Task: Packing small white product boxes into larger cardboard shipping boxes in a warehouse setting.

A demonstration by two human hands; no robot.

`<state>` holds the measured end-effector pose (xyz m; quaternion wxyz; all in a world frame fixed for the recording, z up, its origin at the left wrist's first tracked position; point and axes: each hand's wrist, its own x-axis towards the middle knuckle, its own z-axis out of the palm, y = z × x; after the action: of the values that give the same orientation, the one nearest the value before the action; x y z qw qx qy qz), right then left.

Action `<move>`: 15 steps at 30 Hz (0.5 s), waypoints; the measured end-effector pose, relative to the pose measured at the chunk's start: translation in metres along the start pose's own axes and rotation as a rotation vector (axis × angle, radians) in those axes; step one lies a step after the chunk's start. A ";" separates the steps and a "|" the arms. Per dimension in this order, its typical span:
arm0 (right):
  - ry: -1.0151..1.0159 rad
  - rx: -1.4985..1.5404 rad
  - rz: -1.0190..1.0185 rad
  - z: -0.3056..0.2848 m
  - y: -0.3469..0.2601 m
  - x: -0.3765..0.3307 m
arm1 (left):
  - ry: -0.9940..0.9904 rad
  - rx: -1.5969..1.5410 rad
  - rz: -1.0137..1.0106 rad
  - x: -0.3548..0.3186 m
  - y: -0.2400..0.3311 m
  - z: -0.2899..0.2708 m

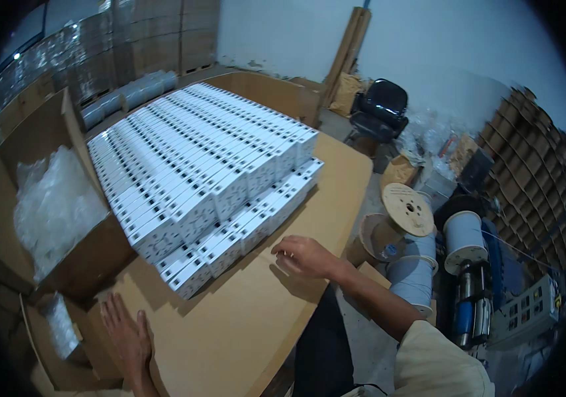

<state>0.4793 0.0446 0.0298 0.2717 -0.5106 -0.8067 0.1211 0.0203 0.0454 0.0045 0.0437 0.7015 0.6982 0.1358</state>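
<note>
A large stack of slim white boxes (pixel 197 162) with dark square marks stands on a tan table (pixel 230 331). The boxes are packed in tight rows, and a lower layer (pixel 230 255) juts out past the upper one on the near side. My left hand (pixel 127 334) lies flat at the table's left edge, fingers stretched out, apart from the stack. To the right of the stack's near corner, my right hand (pixel 303 257) hovers low over the table. Its fingers are loosely curled together, and nothing shows in them.
Left of the table stand an open carton (pixel 81 261) stuffed with clear plastic (pixel 58 205) and a smaller open carton (pixel 101 344). On the right are wire spools (pixel 409 208), a machine with a control box (pixel 524 311) and a black chair (pixel 381 109). Wrapped pallets (pixel 144 40) line the back.
</note>
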 end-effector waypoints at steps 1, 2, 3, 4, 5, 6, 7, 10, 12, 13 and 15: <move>0.049 -0.008 0.083 -0.011 0.014 -0.004 | -0.018 0.013 -0.026 -0.001 0.003 -0.001; 0.133 -0.037 0.091 -0.021 0.029 -0.005 | -0.021 0.005 -0.001 -0.002 0.005 -0.001; 0.147 -0.051 0.107 -0.032 0.041 -0.004 | -0.006 0.025 -0.015 -0.002 0.007 -0.002; 0.200 -0.080 0.164 -0.042 0.054 -0.003 | 0.009 0.047 -0.029 -0.002 0.009 -0.003; 0.252 -0.107 0.219 -0.052 0.067 -0.002 | 0.010 0.043 -0.007 -0.002 0.013 -0.004; 0.266 -0.111 0.229 -0.057 0.078 0.002 | -0.028 0.081 -0.027 -0.002 0.014 -0.007; 0.333 -0.157 0.260 -0.064 0.088 0.006 | -0.065 0.117 -0.046 -0.003 0.015 -0.010; 0.465 -0.282 0.298 -0.075 0.111 0.018 | -0.031 0.293 0.078 -0.001 0.016 -0.019; 0.523 -0.360 0.302 -0.079 0.126 0.026 | -0.040 0.286 0.082 -0.001 0.022 -0.024; 0.518 -0.376 0.324 -0.079 0.133 0.030 | -0.054 0.280 0.073 -0.001 0.025 -0.025; 0.515 -0.389 0.348 -0.081 0.146 0.034 | -0.040 0.291 0.083 -0.001 0.021 -0.022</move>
<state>0.6241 0.1332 0.0379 0.3389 -0.6962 -0.6208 -0.1228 0.0355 0.0415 0.0306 -0.0499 0.7312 0.6800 0.0208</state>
